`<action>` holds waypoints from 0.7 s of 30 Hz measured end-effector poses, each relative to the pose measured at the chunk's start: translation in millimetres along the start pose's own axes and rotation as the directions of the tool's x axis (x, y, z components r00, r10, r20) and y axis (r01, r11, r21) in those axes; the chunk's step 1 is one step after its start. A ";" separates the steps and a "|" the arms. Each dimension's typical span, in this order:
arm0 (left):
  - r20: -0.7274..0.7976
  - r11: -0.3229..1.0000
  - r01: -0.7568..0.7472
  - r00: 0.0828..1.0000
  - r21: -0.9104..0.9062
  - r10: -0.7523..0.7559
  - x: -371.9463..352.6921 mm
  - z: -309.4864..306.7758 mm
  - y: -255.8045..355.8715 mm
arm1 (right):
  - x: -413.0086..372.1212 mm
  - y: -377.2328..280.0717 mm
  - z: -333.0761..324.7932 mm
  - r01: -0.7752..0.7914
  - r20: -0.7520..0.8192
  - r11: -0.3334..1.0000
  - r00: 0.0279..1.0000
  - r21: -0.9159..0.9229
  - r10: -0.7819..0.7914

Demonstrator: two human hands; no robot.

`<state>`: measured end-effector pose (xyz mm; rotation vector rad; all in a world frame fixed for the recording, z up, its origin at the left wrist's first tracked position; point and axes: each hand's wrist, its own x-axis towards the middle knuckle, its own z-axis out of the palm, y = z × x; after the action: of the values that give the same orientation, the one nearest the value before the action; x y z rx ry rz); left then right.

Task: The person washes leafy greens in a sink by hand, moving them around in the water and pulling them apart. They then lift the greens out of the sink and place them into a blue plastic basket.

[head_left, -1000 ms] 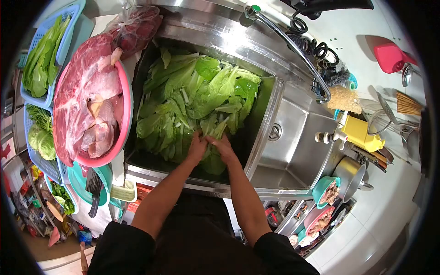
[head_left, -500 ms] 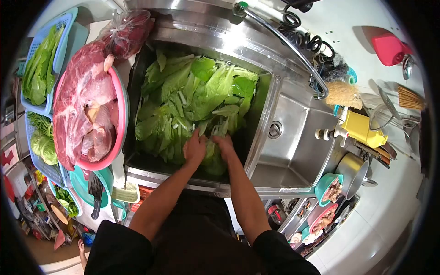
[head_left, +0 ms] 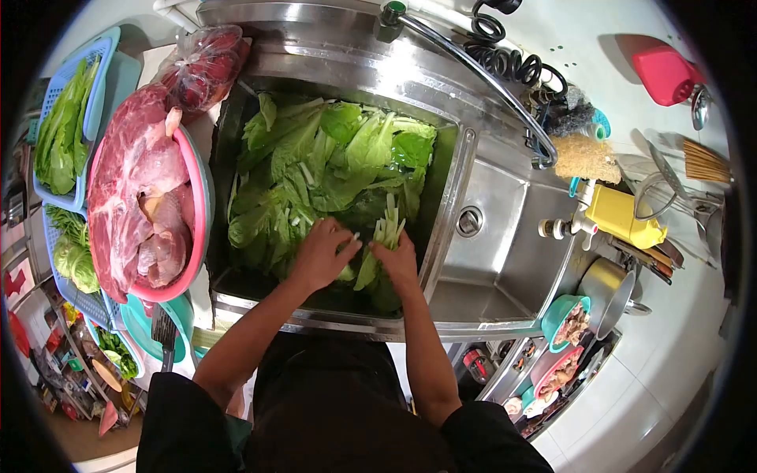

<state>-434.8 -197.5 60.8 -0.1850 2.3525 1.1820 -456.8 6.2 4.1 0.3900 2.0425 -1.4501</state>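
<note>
Leafy greens (head_left: 303, 169) lie in water in the deep left sink basin (head_left: 443, 205). My right hand (head_left: 397, 260) is closed around a bunch of these greens, whose pale cut stems (head_left: 388, 229) point up past the fingers. The leafy end of the bunch hangs toward the water. Just left of it is my left hand (head_left: 322, 254), over the near part of the basin. Its thumb and fingers are apart and bent toward the bunch; a small whitish bit shows at the fingertips, too small to name.
To the left, large cuts of raw meat (head_left: 130, 197) fill a pink basin (head_left: 197, 236), with a cleaver (head_left: 164, 331) below. A bagged red item (head_left: 206, 67) sits at the back. The shallow right sink (head_left: 493, 236) has a faucet pipe (head_left: 473, 59) above it.
Both hands have come up from among the leaves and moved apart. The right now lifts a bunch with its stems upward; the left has shifted left. Dark water shows where leaves lay.
</note>
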 end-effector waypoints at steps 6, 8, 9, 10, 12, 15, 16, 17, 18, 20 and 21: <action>0.144 0.669 0.340 0.932 -0.661 -0.331 57.7 87.7 -56.7 | 19.8 12.6 16.3 -0.225 0.230 0.885 0.963 0.407 0.139; 0.211 0.576 0.378 0.918 -0.725 -0.336 58.1 83.3 -55.6 | 19.7 10.1 20.9 -0.343 0.339 0.781 0.923 0.521 0.180; 0.282 0.566 0.387 0.921 -0.728 -0.268 57.1 73.2 -56.1 | 18.4 10.2 21.6 -0.413 0.369 0.751 0.898 0.516 0.240; 0.350 0.557 0.397 0.916 -0.729 -0.196 56.3 63.4 -59.8 | 16.8 9.7 21.9 -0.480 0.399 0.715 0.867 0.509 0.298; 0.324 0.525 0.422 0.906 -0.739 -0.272 54.0 79.9 -96.9 | 17.1 4.1 17.4 -0.531 0.408 0.712 0.839 0.461 0.361; 0.232 0.496 0.453 0.865 -0.741 -0.444 42.7 68.8 -102.5 | 30.1 3.5 10.2 -0.538 0.278 0.735 0.843 0.412 0.460; 0.213 0.490 0.433 0.872 -0.757 -0.442 40.0 68.1 -109.4 | 41.9 23.2 15.4 -0.563 0.187 0.691 0.818 0.453 0.544; 0.193 0.484 0.411 0.878 -0.773 -0.437 38.7 69.2 -119.3 | 55.6 43.3 20.5 -0.579 0.096 0.646 0.777 0.498 0.623; 0.173 0.477 0.388 0.884 -0.788 -0.434 38.0 70.1 -124.7 | 71.6 61.0 28.6 -0.578 0.179 0.528 0.762 0.623 0.623; 0.184 0.481 0.392 0.887 -0.784 -0.422 32.8 62.3 -120.8 | 103.1 87.5 51.1 -0.559 0.349 0.232 0.737 0.796 0.579; 0.189 0.484 0.394 0.889 -0.782 -0.418 31.0 59.7 -119.9 | 112.5 89.3 59.2 -0.485 0.297 0.179 0.744 0.856 0.598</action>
<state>-399.7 -221.4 -70.0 -1.0205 1.4405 1.8901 -477.4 -27.7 -146.2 1.5177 0.6921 -1.8971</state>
